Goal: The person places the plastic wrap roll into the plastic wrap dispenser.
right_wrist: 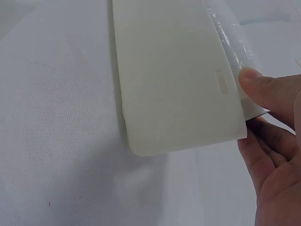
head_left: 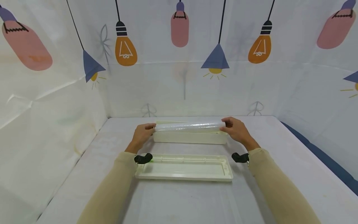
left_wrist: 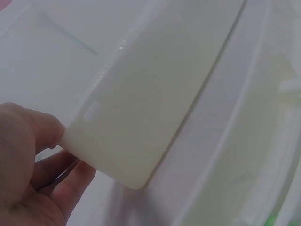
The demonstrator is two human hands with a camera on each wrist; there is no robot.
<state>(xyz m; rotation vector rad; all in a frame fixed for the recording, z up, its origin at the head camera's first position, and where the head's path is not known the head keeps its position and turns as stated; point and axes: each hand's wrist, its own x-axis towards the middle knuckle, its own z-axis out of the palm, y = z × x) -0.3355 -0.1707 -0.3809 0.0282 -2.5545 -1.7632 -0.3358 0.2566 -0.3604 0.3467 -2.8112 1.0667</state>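
Observation:
A shiny roll of plastic wrap (head_left: 190, 126) lies along the top of a long cream box (head_left: 190, 137), its right end a little higher than its left. My left hand (head_left: 141, 135) holds the roll's left end. In the left wrist view, thumb and fingers of that hand (left_wrist: 28, 165) are curled at the corner of the box (left_wrist: 136, 117), which hides most of the roll. At the other end my right hand (head_left: 237, 130) grips the roll. The right wrist view has the thumb on the wrapped film (right_wrist: 230, 35) and the fingers beneath the roll's end, beside the box (right_wrist: 174, 80).
Nearer to me, a cream lid (head_left: 181, 171) lies on the white tabletop (head_left: 179, 202), its ribbed inner side up. A bit of green shows at its left end. White sheets (head_left: 179, 84) printed with lamps hang behind the table and at both sides.

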